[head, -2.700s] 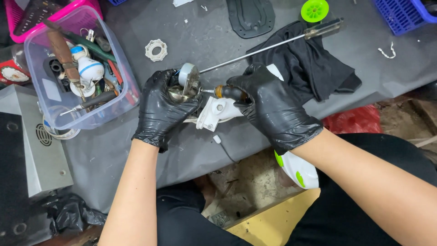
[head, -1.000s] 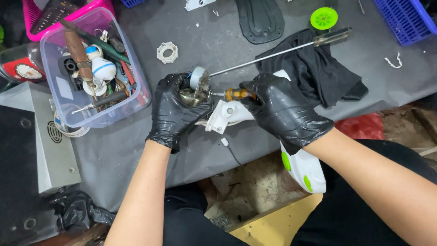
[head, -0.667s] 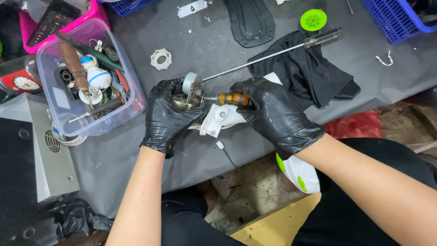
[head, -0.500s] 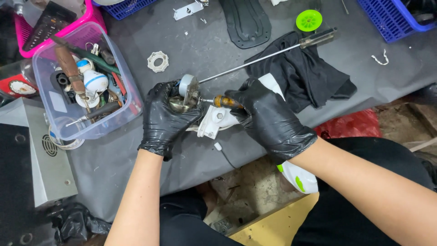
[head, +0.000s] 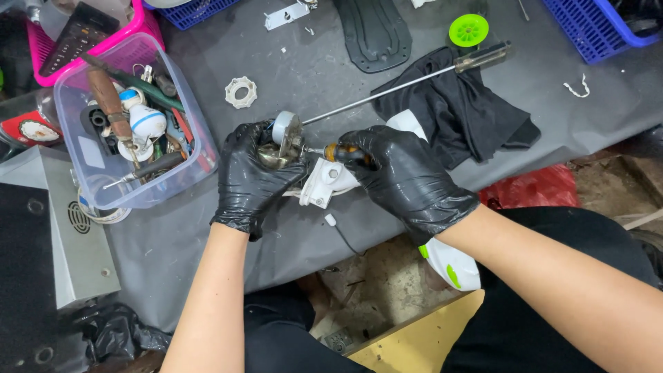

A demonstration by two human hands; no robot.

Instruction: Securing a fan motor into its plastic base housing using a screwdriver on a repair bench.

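Just left of the frame's middle, the left hand in a black glove has its fingers curled tight around a small metal motor, a round silvery part with a flat plate on its upper end. The right hand, also gloved, has its fingers closed on the amber handle of a short screwdriver whose tip meets the motor from the right. Just beneath both lies a white plastic housing, touching the table's near edge.

The motor looks dense and rigid for its size, probably heavy enough to sit steady in the palm, with smooth metal that may slip against a glove; the round body seems the safest place to hold, away from the thin plate. The white housing is likely light and somewhat brittle at its screw posts.

Room is tight. The grey table ends just below the hands, with a drop to the floor. At the left stands a clear plastic tub full of tools and parts, near the left wrist. Above the hands a long thin screwdriver lies slantwise towards the upper right, crossing a black cloth. A white toothed ring lies apart in the open stretch above the left hand, the freest spot.
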